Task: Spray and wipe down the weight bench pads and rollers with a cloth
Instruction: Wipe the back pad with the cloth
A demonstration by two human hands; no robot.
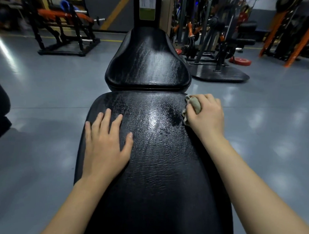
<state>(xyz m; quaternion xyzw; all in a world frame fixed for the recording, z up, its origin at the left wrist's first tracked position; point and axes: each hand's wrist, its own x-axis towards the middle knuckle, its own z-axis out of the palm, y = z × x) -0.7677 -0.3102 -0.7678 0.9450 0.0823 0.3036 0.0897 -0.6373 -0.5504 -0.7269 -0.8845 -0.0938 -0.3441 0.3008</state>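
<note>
Cloth (pixel 195 105) bunched in my right hand (pixel 208 115) at the back pad's (pixel 160 169) far right edge; left hand (pixel 105 146) flat, fingers spread, on its left; pad's length runs toward me.

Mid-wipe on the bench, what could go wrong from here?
1. The cloth is bunched small in the right hand at the right edge of the long pad; a stroke may run off the side or miss strips.
2. The left hand lies flat beside a wet-looking sheen; it could slide or leave prints.
</note>
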